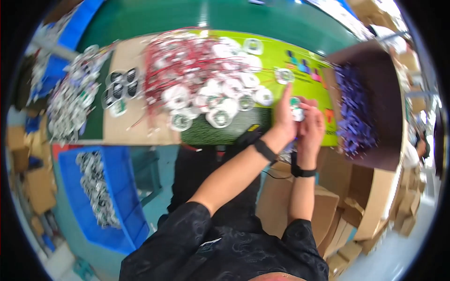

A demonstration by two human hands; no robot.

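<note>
Toward two o'clock of the view, over the lime-green sheet (269, 61) on the bench (225, 18), both hands worked close together. Between them: one small white-and-green piece (296, 112), partly covered by fingers. Left hand (283, 114): fingers nearly straight, pointing to twelve; whether it gripped the piece or only backed it, could not tell. Right hand (311, 122): fingers curled in, tips apparently pinched on the piece.

Main relation noted: piece lay at about two to three o'clock from the left palm, between ten and eleven from the right. Visible length ran roughly twelve to six, green end up, white end down; blur left the exact tilt uncertain. Neither hand clearly nearer; piece sat in the narrow gap between both.

Surroundings: a loose white disc (284, 76) just beyond the left fingertips, near twelve. Heap of white discs with red wires (201, 75) toward ten from the hands, left hand nearer. Purple pieces (354, 112) in a brown carton (386, 93) at three, right hand nearer. Farther off, by the view's own dial: black oval pieces (119, 89) at ten, on a cardboard sheet (117, 133); blue bin (126, 187) of grey pieces (98, 192) at eight.
</note>
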